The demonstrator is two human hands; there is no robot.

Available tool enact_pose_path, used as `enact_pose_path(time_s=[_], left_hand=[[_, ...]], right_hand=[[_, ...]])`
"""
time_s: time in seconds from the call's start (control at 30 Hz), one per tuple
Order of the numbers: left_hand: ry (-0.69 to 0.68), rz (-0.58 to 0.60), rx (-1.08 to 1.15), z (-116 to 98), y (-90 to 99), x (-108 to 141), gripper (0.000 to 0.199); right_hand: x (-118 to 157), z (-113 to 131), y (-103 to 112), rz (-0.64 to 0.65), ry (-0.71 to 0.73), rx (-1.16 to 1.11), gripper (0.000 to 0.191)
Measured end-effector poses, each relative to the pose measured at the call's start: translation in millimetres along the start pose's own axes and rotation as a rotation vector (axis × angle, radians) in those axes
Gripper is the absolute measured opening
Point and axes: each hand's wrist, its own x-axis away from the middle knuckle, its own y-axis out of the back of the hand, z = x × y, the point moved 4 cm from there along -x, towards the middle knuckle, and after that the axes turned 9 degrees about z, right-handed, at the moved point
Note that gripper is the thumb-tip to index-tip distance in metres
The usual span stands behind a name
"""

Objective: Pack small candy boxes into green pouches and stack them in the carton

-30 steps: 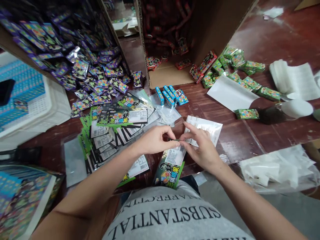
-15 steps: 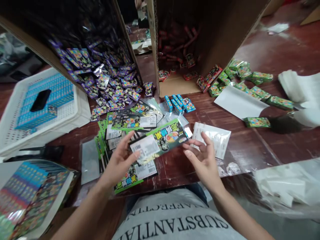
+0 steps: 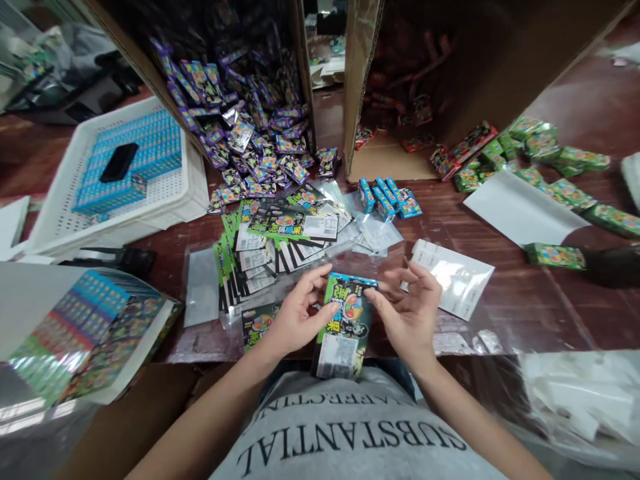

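I hold a green and black printed pouch upright over the table's near edge, its barcode label at the bottom. My left hand grips its left side. My right hand pinches its top right corner, the other fingers spread. Just behind my left hand lies a fanned stack of similar green pouches. A white pouch lies flat to the right of my right hand. Three small blue boxes stand behind the pouches.
A tipped carton spills purple packets at the back; a second carton holds red packets. Green boxes are scattered at the right. A white crate with blue boxes and a black phone sits left. Clear bags lie near right.
The pouch, held sideways by my left hand half a second ago, now stands upright between both hands. My right hand has closed on its top corner. The view has shifted left.
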Motion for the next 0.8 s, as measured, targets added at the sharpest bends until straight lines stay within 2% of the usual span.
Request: enact_pose_path(time_s=[0.07,0.13,0.23,0.33,0.43,0.6,0.8], left_hand=[[0.033,0.039,-0.019,1.5,3.9,1.9,0.047],[0.053,0.050,-0.081,1.7,10.0,1.1,0.028],[0.001,-0.007,-0.190,0.0,16.8,-3.2,0.010],[-0.050,-0.091,-0.120,1.3,16.9,-6.2,0.011],[-0.037,-0.119,-0.038,1.4,15.9,-7.8,0.031],[0.041,0.000,-0.157,-11.7,17.4,-11.7,0.012],[0.167,-0.019,-0.175,-22.8,20.0,-22.0,0.012]], right_hand=[[2.9,-6.0,-3.4,0.061,-0.017,-0.024,0.067],[1.7,-11.3,-6.5,0.187,-0.048,-0.036,0.069],[-3.1,-14.7,-8.8,0.352,-0.061,-0.022,0.068],[-7.7,-13.6,-7.0,0.343,-0.018,-0.011,0.077],[-10.5,-12.7,-5.8,0.351,-0.017,-0.026,0.090],[-15.0,-5.7,-4.0,0.424,-0.080,-0.020,0.082],[-24.8,1.2,-8.5,0.357,-0.270,-0.068,0.088]])
